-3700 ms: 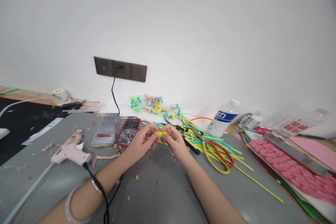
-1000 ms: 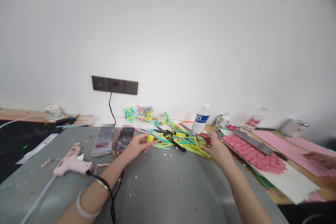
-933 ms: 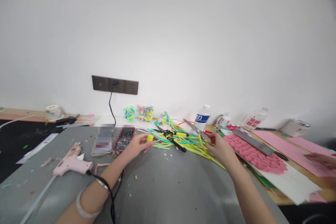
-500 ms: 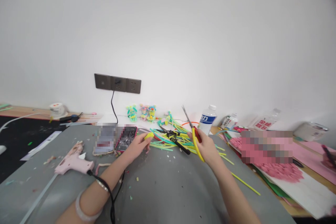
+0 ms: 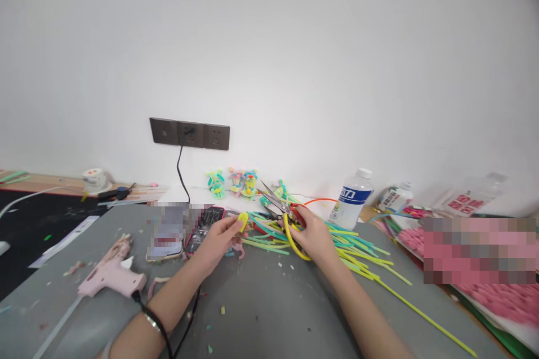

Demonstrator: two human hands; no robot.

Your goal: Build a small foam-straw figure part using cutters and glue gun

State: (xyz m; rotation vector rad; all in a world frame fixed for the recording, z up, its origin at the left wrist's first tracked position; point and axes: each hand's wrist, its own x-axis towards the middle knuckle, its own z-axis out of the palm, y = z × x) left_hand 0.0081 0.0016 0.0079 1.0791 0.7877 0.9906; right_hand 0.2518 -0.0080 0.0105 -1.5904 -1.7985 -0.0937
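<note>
My left hand (image 5: 217, 241) pinches a small yellow rolled piece (image 5: 243, 220) between thumb and fingertips, just above the grey table (image 5: 261, 314). My right hand (image 5: 314, 235) grips scissors (image 5: 283, 214) with yellow and red handles. Their blades are parted and point left toward the yellow piece, a short gap away. Under and behind both hands lies a heap of yellow, green and blue strips (image 5: 349, 241).
A pink glue gun (image 5: 112, 275) lies at the left, its black cord running past my left arm. A phone (image 5: 204, 221) sits behind my left hand. Water bottles (image 5: 349, 197) stand at the right. Small coloured figures (image 5: 233, 181) and a wall socket (image 5: 189, 133) are behind.
My right hand reached right to the strip heap, picked up the scissors and brought them left to the yellow piece. My left hand kept hold of the piece throughout.
</note>
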